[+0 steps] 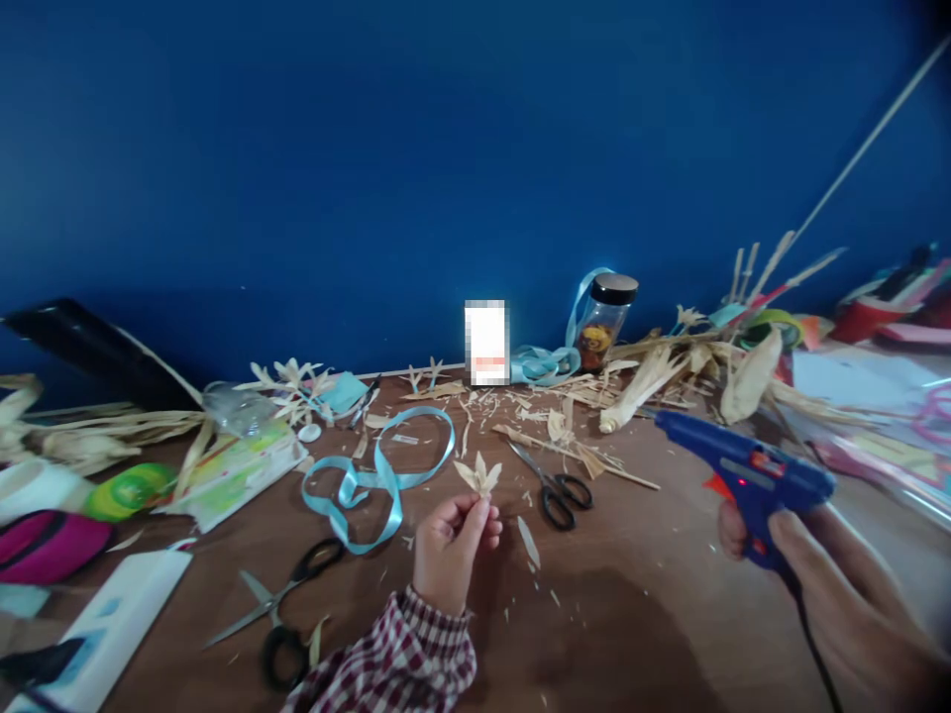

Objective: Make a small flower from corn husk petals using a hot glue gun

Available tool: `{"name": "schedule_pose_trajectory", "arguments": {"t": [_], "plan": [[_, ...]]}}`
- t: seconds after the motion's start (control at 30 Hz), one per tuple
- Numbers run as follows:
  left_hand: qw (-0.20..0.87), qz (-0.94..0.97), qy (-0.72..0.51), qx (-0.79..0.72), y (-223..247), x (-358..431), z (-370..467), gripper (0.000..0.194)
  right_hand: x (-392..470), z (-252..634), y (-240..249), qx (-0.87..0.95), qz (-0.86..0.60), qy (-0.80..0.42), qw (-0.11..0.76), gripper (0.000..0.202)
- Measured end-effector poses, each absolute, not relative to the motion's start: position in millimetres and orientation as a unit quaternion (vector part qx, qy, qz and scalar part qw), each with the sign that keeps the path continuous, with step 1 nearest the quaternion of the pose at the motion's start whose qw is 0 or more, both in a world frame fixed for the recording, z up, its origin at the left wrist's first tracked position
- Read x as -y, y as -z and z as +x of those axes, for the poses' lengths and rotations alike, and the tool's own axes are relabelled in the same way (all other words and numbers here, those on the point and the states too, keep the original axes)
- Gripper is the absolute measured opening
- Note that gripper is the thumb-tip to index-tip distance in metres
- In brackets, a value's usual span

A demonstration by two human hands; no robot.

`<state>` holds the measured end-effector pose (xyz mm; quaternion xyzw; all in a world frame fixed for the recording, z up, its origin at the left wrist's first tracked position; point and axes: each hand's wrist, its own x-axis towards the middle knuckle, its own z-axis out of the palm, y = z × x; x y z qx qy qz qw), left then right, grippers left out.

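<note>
My left hand, coming out of a checkered sleeve, pinches a small pale corn husk flower by its base between thumb and fingers. Its pointed petals spread upward. On the right, my right hand wraps round the handle of a blue glue gun with an orange trigger and a small red light. The nozzle points left, apart from the flower, and a dark cord hangs below. Black-handled scissors lie just right of the flower. A second, open pair of scissors rests left of my left hand.
Light blue ribbon loops across the brown table. Husk scraps lie near the wall, beside a black-lidded jar. More husk flowers stand at the back left. A white power strip sits front left; dried husks pile up right.
</note>
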<state>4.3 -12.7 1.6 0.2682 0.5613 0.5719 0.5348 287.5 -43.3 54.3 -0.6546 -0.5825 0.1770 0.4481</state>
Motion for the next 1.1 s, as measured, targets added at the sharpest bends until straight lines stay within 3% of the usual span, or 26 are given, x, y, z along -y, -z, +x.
{"name": "schedule_pose_trajectory", "arguments": {"t": [0.1,0.33,1.1], "plan": [[0.526,0.271,-0.577,-0.563,-2.1,11.7,1.9,0.029,47.7,256.1,-51.4,0.585,-0.572,-0.353,0.454,0.035],[0.531,0.289,-0.555,-0.571,-1.9,12.0,-1.7,0.028,50.2,202.1,-45.0,0.625,-0.484,-0.470,0.392,0.034],[0.536,0.302,-0.571,-0.543,-1.2,13.9,-1.7,0.021,41.6,194.8,-19.7,0.662,-0.484,-0.467,0.331,0.033]]}}
